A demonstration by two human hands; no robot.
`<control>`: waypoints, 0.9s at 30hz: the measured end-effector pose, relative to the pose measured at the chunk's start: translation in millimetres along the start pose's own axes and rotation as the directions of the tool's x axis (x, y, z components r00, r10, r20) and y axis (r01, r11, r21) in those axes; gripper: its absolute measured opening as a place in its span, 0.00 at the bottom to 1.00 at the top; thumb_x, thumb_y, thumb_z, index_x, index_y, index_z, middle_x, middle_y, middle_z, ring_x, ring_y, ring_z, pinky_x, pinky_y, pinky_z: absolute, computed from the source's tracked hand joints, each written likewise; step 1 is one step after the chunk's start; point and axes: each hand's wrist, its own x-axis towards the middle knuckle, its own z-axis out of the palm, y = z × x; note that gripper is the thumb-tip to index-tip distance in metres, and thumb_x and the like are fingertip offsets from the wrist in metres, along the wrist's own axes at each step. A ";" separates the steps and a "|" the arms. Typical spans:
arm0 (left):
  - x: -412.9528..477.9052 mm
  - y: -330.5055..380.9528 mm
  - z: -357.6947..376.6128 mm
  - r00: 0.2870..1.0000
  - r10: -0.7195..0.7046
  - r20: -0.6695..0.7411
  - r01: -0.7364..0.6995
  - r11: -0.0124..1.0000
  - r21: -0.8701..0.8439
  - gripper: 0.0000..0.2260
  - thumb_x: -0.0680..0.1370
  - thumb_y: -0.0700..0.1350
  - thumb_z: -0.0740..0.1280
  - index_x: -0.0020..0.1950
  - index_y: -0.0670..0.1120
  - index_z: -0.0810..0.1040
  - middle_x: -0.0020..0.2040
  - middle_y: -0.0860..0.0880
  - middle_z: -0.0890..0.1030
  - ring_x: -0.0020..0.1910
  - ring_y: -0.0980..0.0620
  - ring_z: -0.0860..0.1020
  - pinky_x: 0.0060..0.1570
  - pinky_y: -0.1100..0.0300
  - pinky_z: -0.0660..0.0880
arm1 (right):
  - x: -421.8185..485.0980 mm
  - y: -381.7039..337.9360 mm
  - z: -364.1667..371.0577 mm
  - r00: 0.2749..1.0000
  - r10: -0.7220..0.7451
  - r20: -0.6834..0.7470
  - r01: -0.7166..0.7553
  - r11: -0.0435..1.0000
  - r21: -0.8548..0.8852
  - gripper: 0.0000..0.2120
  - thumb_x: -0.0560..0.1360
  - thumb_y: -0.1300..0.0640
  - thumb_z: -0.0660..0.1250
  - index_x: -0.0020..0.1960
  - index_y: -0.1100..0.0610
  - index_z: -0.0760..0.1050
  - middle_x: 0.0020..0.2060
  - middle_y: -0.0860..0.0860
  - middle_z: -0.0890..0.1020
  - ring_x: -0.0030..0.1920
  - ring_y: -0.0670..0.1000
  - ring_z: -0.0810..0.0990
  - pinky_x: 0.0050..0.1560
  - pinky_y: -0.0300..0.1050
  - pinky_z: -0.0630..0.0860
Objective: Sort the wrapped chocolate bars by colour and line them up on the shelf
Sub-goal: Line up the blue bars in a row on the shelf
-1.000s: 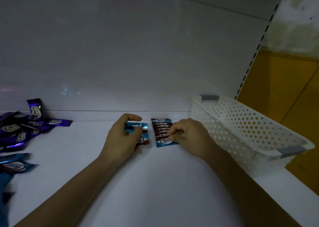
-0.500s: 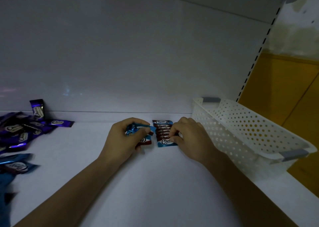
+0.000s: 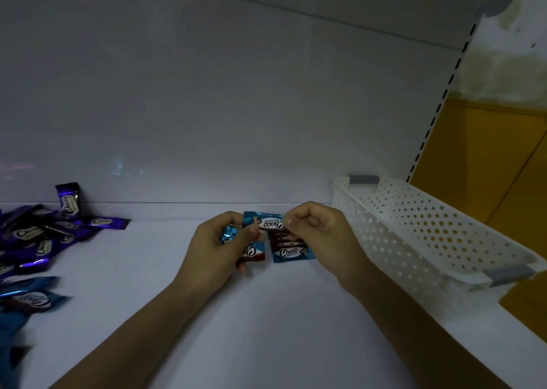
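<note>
Blue foil-wrapped chocolate bar [image 3: 268, 222] held above white shelf [image 3: 266, 329], long axis 9-to-3 o'clock. Right hand [image 3: 319, 231] pinches its 3 o'clock end; left hand [image 3: 216, 246] thumbs the 9 o'clock end, clutching spare blue bars [image 3: 251, 251]. Row of blue bars [image 3: 291, 251] lies just at 6 o'clock of it, nearer the right hand

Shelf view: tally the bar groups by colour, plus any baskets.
Purple groups: 1, the purple heap
Blue groups: 3, the blue heap, row, held bars
Baskets: 1, the basket
Total: 5
</note>
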 end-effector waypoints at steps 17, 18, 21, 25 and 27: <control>4.0 -8.9 -2.5 0.987 -0.017 -0.157 0.029 0.997 0.074 0.05 0.78 0.49 0.66 0.50 0.49 0.78 0.35 0.49 0.80 0.26 0.59 0.76 0.23 0.69 0.70 | 3.1 -4.5 -22.3 1.000 0.023 0.017 -0.020 0.987 -0.162 0.05 0.72 0.69 0.67 0.44 0.60 0.76 0.35 0.53 0.82 0.33 0.41 0.80 0.34 0.32 0.75; 4.9 -9.0 -3.8 0.985 -0.032 -0.169 0.046 0.996 0.075 0.05 0.78 0.48 0.66 0.53 0.51 0.77 0.38 0.49 0.79 0.28 0.58 0.76 0.23 0.70 0.70 | 2.7 -3.3 -24.3 0.997 -0.002 0.071 0.026 0.939 -0.342 0.05 0.73 0.68 0.67 0.45 0.59 0.77 0.36 0.51 0.81 0.33 0.39 0.78 0.34 0.31 0.74; 6.3 -9.3 -5.2 0.988 -0.063 -0.138 0.076 0.993 0.089 0.13 0.78 0.42 0.66 0.60 0.55 0.72 0.46 0.52 0.76 0.37 0.56 0.76 0.25 0.72 0.71 | 2.4 1.7 -29.6 0.971 0.054 0.231 0.095 0.805 -0.585 0.07 0.75 0.63 0.66 0.51 0.58 0.81 0.43 0.49 0.81 0.43 0.44 0.80 0.43 0.33 0.76; 6.4 -10.6 -4.0 0.991 -0.080 -0.104 0.090 0.991 0.094 0.17 0.78 0.35 0.63 0.62 0.54 0.71 0.47 0.55 0.75 0.31 0.60 0.76 0.27 0.70 0.73 | 0.2 6.7 -28.2 0.951 0.053 0.306 0.187 0.689 -0.700 0.09 0.76 0.60 0.67 0.53 0.57 0.82 0.48 0.50 0.81 0.46 0.45 0.76 0.50 0.35 0.73; 6.5 -10.8 -4.4 0.991 -0.079 -0.105 0.090 0.990 0.111 0.19 0.79 0.36 0.65 0.63 0.55 0.69 0.48 0.57 0.74 0.36 0.55 0.77 0.27 0.70 0.74 | -0.1 7.3 -27.2 0.952 0.008 0.307 0.236 0.620 -0.749 0.09 0.75 0.58 0.68 0.53 0.56 0.82 0.50 0.51 0.82 0.46 0.45 0.76 0.52 0.41 0.73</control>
